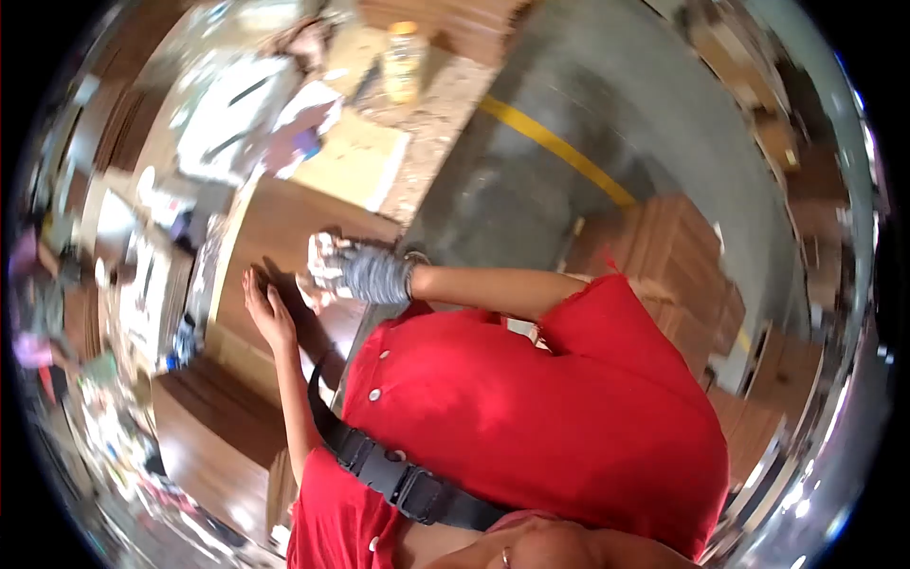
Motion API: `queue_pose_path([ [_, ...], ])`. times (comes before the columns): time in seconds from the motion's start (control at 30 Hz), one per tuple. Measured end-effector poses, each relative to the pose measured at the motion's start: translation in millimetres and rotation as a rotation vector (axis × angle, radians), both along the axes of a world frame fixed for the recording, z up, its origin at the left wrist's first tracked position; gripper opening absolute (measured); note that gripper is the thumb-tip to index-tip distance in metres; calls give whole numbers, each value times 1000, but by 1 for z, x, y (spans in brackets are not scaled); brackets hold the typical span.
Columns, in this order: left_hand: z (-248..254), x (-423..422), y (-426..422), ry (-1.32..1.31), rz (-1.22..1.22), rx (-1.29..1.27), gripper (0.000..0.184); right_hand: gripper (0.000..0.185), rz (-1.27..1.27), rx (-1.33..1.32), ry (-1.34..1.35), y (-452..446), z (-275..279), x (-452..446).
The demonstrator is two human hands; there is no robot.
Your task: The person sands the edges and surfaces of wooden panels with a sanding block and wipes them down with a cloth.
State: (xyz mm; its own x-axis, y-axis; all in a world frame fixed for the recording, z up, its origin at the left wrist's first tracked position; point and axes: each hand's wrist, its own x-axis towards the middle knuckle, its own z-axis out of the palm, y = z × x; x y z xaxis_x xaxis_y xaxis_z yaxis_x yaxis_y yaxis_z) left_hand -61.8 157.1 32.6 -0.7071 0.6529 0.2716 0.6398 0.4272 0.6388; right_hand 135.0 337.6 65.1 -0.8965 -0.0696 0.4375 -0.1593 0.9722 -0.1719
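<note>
Two hands are at the brown wood-grain panel (pixel 284 218), which lies in front of you, just beside the tan sheet (pixel 355 156), its pale edge on the side away from your body.

Left hand (pixel 273 318): flat over the panel, palm toward it. Your fingers are extended and lie close together, with the thumb set apart; they pinch nothing. A shadow falls beside the fingertips; full contact with the face cannot be confirmed.

Right hand (pixel 332 268): grey wrapping (pixel 374 273) covers the back of the hand and the wrist. Your fingers appear bent and pale at the tips. Blur prevents a reading of whether they press the panel or pinch something small; you cannot tell from this view.

Step in hand, as judged: manual work at the panel's face, both hands near each other. Any shift of the panel would call for firm contact from both palms and a check of the pale edge.

Surroundings: a bottle with an orange cap (pixel 403 66) stands beyond the tan sheet, and a white bundle (pixel 232 114) lies to its left. A stack of brown boards (pixel 645 247) sits on your right, near the yellow floor line (pixel 559 152). Keep the black strap (pixel 384 472) on your torso away from the panel.
</note>
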Motion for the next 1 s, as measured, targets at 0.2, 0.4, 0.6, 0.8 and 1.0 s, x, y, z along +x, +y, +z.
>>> queue_pose_path([
  [0.2,-32,39,32,233,-208,-305,51,45,-560,-118,108,14,-36,8],
  [0.4,-100,-65,61,-138,-173,-206,71,54,-679,-41,305,-97,-48,3],
  [0.6,-78,-39,64,310,-138,-474,74,37,-217,-840,269,-193,-79,-6],
  [0.8,-67,-34,56,426,-216,-486,67,49,-449,-180,278,-137,-40,36],
  [1.0,-57,-41,43,402,-345,-382,57,47,-817,-201,177,-105,-55,37],
])
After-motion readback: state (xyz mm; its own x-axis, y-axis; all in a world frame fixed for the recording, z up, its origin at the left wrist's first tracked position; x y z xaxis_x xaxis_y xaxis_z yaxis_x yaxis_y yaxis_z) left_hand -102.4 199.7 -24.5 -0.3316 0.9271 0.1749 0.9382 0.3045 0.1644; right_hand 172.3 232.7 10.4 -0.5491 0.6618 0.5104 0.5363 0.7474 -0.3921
